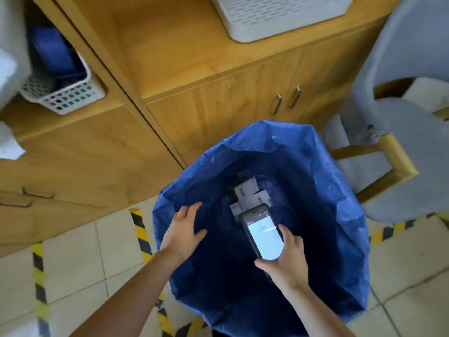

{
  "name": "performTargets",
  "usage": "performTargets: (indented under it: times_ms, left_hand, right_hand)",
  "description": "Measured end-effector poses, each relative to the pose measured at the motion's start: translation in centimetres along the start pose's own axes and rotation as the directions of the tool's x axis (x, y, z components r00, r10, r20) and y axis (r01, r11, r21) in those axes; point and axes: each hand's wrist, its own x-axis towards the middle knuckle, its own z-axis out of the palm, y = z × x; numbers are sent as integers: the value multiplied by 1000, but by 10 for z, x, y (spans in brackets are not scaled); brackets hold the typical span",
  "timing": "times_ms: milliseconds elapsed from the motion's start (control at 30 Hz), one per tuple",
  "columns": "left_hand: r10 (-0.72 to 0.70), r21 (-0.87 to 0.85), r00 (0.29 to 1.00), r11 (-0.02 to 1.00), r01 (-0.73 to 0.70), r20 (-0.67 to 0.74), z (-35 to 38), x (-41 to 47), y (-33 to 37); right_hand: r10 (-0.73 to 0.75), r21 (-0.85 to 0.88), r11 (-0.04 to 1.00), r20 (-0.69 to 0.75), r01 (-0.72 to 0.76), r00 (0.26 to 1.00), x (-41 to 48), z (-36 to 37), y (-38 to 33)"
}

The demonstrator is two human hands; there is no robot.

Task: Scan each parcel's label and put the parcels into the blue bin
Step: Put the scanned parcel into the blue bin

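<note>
The blue bin (315, 181), a wide bag-lined container, stands on the floor right below me. At its bottom lie several white parcels (246, 190) with labels facing up. My right hand (289, 261) grips a black phone (263, 233) with a lit white screen, held over the bin's opening just above the parcels. My left hand (182, 229) hovers flat over the bin's left rim, fingers spread, holding nothing.
A wooden cabinet (170, 88) with handled doors stands behind the bin. A white slotted basket (279, 15) sits on it, and a perforated white basket (65, 93) with blue contents is at left. A grey chair (401, 132) stands right. Yellow-black tape (141, 229) marks the tiled floor.
</note>
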Motion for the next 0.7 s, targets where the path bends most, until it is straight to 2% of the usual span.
performTargets:
  times_ms: [267, 400, 567, 700]
  left_hand:
    - [-3, -137, 974, 990, -29, -226, -105, -119, -40]
    - [-96, -152, 930, 987, 45, -354, -163, -215, -79]
    - [-255, -242, 850, 958, 156, -460, -216, -347, -132]
    - [-371, -301, 745, 924, 236, -555, -246, -446, -168]
  right_hand:
    - [-223, -46, 973, 53, 226, 973, -108, -2, -69]
    - [-377, -66, 921, 101, 384, 921, -184, 7, -108]
    - [-545, -42, 828, 178, 559, 820, -276, 38, -157]
    - [-710, 3, 682, 244, 731, 661, -348, 68, -189]
